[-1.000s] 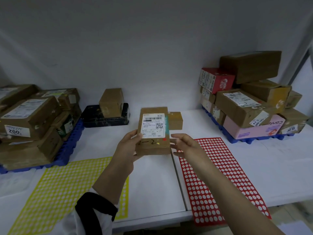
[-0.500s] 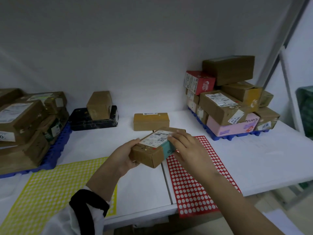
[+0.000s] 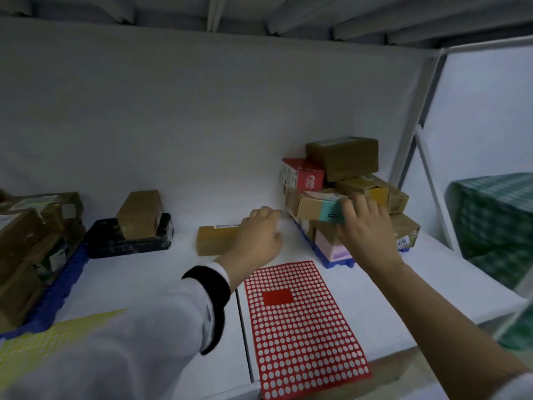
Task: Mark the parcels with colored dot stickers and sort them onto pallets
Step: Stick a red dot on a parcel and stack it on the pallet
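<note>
My right hand [image 3: 364,226] grips a small brown parcel with a teal end [image 3: 317,208] and holds it against the stack of parcels [image 3: 343,161] on the right blue pallet [image 3: 337,262]. My left hand [image 3: 259,235] hovers with loosely curled fingers over a flat brown parcel [image 3: 215,239] lying on the white table, holding nothing. The red dot sticker sheet [image 3: 302,321] lies in front of me, and the yellow sheet [image 3: 37,345] is at the lower left, partly hidden by my left sleeve.
A left blue pallet [image 3: 57,295] carries several brown parcels. A black tray [image 3: 127,243] with one brown box on it stands at the back. A white frame post [image 3: 415,134] and a green checked object [image 3: 499,220] are on the right.
My right hand has carried the teal-ended parcel from in front of me up to the right stack. My left hand let go of it and moved forward over the flat parcel.
</note>
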